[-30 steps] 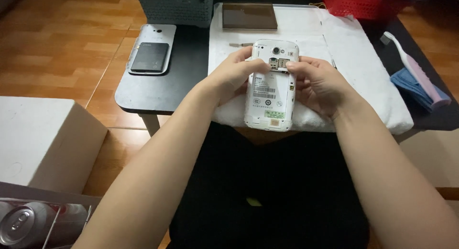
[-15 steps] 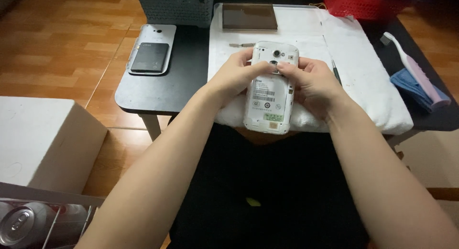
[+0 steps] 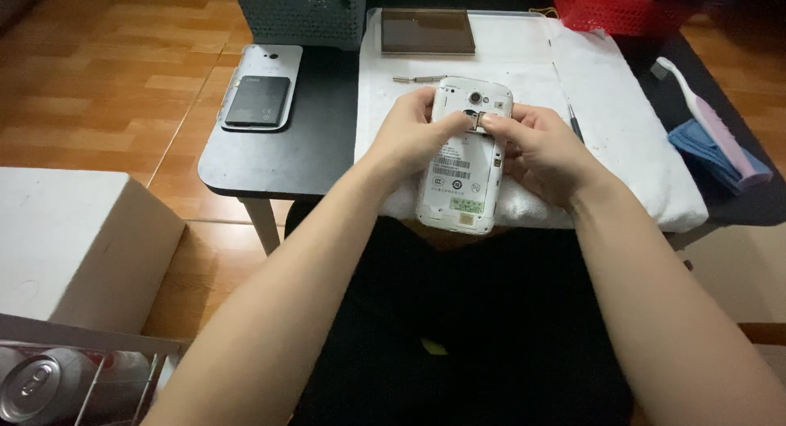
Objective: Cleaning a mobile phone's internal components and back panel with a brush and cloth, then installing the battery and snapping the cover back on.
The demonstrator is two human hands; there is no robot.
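One white phone (image 3: 465, 160), back cover off, is being held above the towel (image 3: 622, 123). Left hand (image 3: 409, 135) is gripping its side, steadying it; right hand (image 3: 536, 148) is gripping the other edge, both thumbs pressing at the card slots. One battery (image 3: 258, 100) is lying on one cover (image 3: 278, 59); two slim tools, one brush (image 3: 704, 107).

Dark table (image 3: 278, 160) on wood floor (image 3: 106, 74). On it: white towel (image 3: 622, 139), back cover with battery (image 3: 260, 88), blue cloth (image 3: 711, 152), red basket (image 3: 622, 4).

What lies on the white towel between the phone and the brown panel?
In the head view, a small metal screwdriver lies between the phone and the brown panel.
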